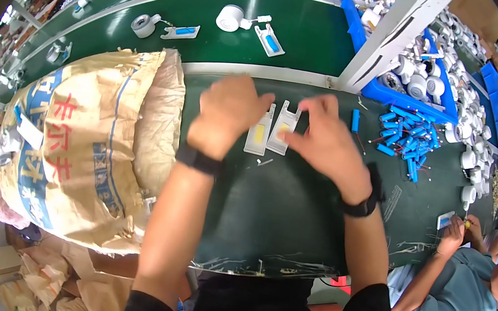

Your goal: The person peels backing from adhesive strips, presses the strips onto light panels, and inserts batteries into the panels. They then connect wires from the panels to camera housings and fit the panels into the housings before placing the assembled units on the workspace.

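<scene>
Two white plastic casings (257,142), each with a yellow pad in it, lie side by side on the dark green work surface. My right hand (333,141) is at the right-hand casing (279,139), with its thumb over the yellow pad and its index finger at the upper corner. My left hand (228,107) is just left of the other casing. Its thumb points at that casing's top, while the remaining fingers are hidden or blurred. A blue cylindrical battery (355,120) with thin wires lies right of my right hand, beside a heap of similar batteries (407,139).
A large woven sack (89,144) fills the left. Beyond a pale rail, a green belt (308,19) carries round white units with casings. A blue crate (393,98) of white parts stands behind a white post (390,38). A co-worker (454,289) handles parts at the right.
</scene>
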A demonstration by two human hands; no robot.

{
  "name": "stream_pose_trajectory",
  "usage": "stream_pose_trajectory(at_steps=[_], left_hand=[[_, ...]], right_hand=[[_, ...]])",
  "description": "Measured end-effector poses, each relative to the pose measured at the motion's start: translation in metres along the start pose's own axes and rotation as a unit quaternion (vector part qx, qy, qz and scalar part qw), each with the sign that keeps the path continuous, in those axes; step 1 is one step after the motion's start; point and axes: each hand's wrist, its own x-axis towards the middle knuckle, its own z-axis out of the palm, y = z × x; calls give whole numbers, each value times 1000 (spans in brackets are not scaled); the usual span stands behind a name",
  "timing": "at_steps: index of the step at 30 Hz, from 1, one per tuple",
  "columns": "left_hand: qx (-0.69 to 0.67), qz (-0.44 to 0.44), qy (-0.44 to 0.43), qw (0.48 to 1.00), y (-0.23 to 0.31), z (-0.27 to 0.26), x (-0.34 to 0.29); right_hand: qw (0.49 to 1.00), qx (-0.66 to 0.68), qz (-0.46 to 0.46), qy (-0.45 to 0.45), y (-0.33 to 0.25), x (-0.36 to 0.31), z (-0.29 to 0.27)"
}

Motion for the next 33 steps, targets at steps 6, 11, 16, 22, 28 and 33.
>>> stream_pose_trajectory(at_steps=[6,11,16,22,28,33], left_hand=[[-327,11,155,932,7,30,-59],[-715,-35,-133,685,9,59,-66],[-822,18,-223,524,1,64,-77],[-827,-5,-223,515,7,58,-83],[-819,-31,-224,528,11,59,-84],[-820,-32,-212,531,12,62,-89]], right_hand=[[989,-35,-119,82,2,-51,12],[967,89,-131,198,-14,-68,-5],[960,166,-149,167,-24,-82,-6],[953,104,-157,238,-34,-76,-6],[943,65,-200,258,-25,-69,-2],[934,43,-218,279,-26,-71,4]])
